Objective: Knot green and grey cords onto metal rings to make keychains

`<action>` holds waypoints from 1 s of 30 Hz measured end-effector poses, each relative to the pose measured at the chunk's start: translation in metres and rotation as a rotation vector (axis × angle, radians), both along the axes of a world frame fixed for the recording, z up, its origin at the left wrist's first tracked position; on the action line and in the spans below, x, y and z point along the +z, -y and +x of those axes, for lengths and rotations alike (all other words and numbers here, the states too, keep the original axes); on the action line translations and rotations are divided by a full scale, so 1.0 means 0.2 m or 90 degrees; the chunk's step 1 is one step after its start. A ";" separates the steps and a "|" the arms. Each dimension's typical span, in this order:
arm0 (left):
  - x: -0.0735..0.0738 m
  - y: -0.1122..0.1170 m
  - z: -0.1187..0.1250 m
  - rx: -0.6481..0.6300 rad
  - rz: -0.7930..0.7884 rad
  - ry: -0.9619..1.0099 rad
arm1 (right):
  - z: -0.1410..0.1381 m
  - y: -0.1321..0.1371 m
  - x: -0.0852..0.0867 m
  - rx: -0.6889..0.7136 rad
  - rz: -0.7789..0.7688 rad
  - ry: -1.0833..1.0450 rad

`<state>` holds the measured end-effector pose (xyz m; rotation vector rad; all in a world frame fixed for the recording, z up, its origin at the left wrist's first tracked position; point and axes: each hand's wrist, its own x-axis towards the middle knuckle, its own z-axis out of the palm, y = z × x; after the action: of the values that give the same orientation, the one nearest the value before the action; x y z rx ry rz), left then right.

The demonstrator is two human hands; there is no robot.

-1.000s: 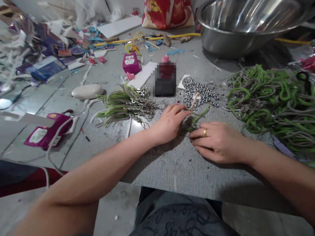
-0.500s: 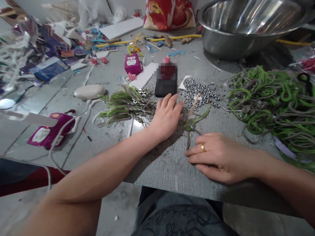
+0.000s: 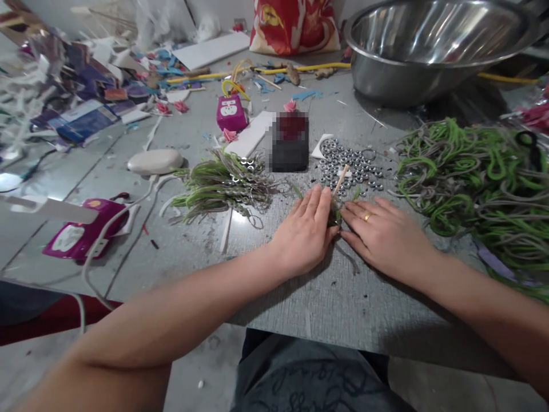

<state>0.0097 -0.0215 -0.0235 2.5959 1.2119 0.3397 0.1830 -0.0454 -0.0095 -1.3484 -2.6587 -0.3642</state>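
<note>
My left hand (image 3: 306, 232) lies flat on the grey table (image 3: 300, 297), fingers stretched out together, its thumb side over a small knot of green and grey cord (image 3: 335, 217). My right hand (image 3: 386, 237), a gold ring on one finger, lies flat too, its fingertips touching the same cord from the right. A grey tail of the cord (image 3: 349, 260) trails toward me between the hands. Just beyond the fingertips a wooden stick (image 3: 340, 179) leans on a heap of metal nuts (image 3: 349, 163).
A bundle of cords with nuts (image 3: 223, 184) lies left of the hands, a big tangle of green and grey cords (image 3: 472, 171) to the right. Behind are a phone (image 3: 289, 143), a steel bowl (image 3: 429, 46), magenta power strips (image 3: 229, 111), a white oval object (image 3: 154, 161) and paper scraps.
My right hand, which had drawn the cord back toward me, has come forward again to the knot. My left hand slid right and nearer to meet it.
</note>
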 end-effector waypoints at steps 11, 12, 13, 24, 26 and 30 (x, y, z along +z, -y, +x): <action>0.03 -0.06 -0.01 0.024 -0.006 -0.124 | 0.02 -0.01 -0.03 -0.114 0.020 0.076; 0.04 -0.06 -0.01 0.021 -0.008 -0.140 | 0.03 -0.02 -0.03 -0.128 0.028 0.077; 0.04 -0.06 -0.02 0.021 -0.008 -0.157 | 0.03 -0.02 -0.04 -0.140 0.032 0.078; 0.12 -0.07 -0.13 0.059 0.004 -0.308 | 0.15 -0.04 -0.10 -0.190 0.061 -0.039; 0.13 -0.07 -0.14 0.068 0.018 -0.312 | 0.16 -0.04 -0.08 -0.184 0.074 -0.025; 0.15 -0.07 -0.13 0.047 0.096 -0.230 | 0.13 -0.04 0.00 -0.167 0.057 -0.026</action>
<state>-0.0168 -0.0078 0.0067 2.8324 1.4495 -0.0305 0.2085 -0.0383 -0.0102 -1.6601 -2.4050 -0.4737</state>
